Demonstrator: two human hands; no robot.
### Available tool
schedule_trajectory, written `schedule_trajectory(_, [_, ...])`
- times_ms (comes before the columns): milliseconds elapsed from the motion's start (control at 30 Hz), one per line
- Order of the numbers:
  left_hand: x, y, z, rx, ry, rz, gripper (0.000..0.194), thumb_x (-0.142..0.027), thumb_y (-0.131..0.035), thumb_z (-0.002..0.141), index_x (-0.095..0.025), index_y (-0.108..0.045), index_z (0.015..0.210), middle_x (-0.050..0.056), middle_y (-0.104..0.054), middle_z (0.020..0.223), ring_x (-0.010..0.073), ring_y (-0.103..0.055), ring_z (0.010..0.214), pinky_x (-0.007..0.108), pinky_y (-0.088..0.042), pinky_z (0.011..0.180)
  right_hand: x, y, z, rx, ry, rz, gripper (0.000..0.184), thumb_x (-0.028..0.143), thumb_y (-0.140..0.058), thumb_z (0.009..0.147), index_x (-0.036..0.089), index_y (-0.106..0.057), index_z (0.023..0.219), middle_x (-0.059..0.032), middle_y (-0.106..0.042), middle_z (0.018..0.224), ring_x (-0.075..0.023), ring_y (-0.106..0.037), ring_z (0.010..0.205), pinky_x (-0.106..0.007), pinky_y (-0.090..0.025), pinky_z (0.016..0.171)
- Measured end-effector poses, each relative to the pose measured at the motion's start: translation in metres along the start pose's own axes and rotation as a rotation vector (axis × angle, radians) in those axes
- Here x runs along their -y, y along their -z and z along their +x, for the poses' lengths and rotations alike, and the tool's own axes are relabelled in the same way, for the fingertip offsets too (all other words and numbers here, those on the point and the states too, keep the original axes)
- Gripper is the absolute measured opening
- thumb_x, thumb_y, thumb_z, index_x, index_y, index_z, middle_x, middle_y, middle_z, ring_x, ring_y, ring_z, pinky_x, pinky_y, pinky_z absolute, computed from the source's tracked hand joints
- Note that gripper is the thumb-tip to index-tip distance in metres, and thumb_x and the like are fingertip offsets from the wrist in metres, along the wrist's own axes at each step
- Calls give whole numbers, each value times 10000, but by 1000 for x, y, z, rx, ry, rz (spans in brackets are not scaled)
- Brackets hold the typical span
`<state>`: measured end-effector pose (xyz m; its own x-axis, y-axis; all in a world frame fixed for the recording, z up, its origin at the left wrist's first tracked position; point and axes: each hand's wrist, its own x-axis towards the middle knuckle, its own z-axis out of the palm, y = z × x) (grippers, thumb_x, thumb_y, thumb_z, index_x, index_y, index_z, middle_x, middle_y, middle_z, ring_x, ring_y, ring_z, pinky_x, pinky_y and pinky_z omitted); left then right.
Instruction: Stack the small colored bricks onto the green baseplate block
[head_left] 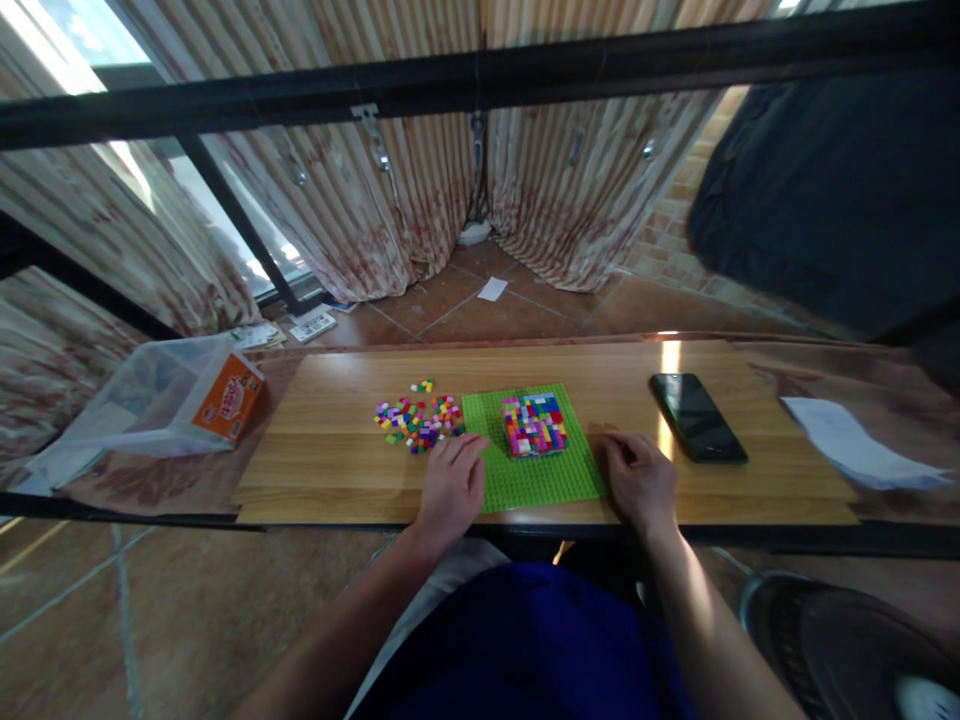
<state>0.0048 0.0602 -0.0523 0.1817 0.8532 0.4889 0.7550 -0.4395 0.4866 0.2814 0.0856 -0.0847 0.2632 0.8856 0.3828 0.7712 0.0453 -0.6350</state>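
My left hand (452,482) lies palm down over the left edge of a green studded baseplate (534,488), fingers stretched forward. Its fingertips are just beside a loose pile of small coloured building bricks (411,420); nothing shows in its grip. On the baseplate stands a low, multicoloured block of bricks (535,425), built close together. To the right, my right hand (641,478) rests on the wooden board at the baseplate's edge. Its fingers are curled in, and no object shows in them. Neither hand touches the built block.
A black phone (699,417) lies on the wooden board (330,450) at the right, with white paper (862,440) beyond it. A clear plastic bin (161,390) with an orange label stands at the left. A dark metal rail (480,85) crosses in front of striped curtains.
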Motion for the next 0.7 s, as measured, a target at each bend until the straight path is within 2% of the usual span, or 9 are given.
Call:
schedule_trajectory(133, [33, 18, -13, -51, 125, 97, 227, -169, -482, 895, -190, -626, 1069, 80, -666, 1049, 208, -595, 1019, 386, -490, 921, 0, 0, 0, -2, -8, -2, 324, 425, -496, 864, 185, -713, 867, -83, -693, 868, -198, -616, 739, -324, -472, 686])
schedule_trajectory(233, [48, 29, -20, -57, 191, 161, 209, -195, -496, 886, -192, -632, 1045, 80, -665, 1033, 220, -599, 992, 388, -496, 896, 0, 1, 0, -3, -1, -11, 311, 413, -507, 859, 181, -714, 871, -83, -695, 874, -201, -622, 756, -321, -471, 693])
schedule_trajectory(433, [59, 33, -19, -36, 228, 234, 232, -194, -503, 865, -192, -633, 1057, 76, -659, 1036, 232, -585, 997, 387, -483, 897, -1, 1, 0, -11, 11, -14, 314, 417, -504, 859, 181, -712, 868, -82, -694, 882, -200, -625, 766, -322, -473, 708])
schedule_trajectory(700, [69, 33, -4, 17, 227, 321, 258, -206, -518, 848, -184, -651, 1068, 82, -651, 1035, 249, -567, 983, 397, -459, 910, -3, 0, 0, -5, 19, -28, 343, 439, -485, 865, 180, -709, 878, -87, -691, 871, -204, -618, 759, -327, -472, 703])
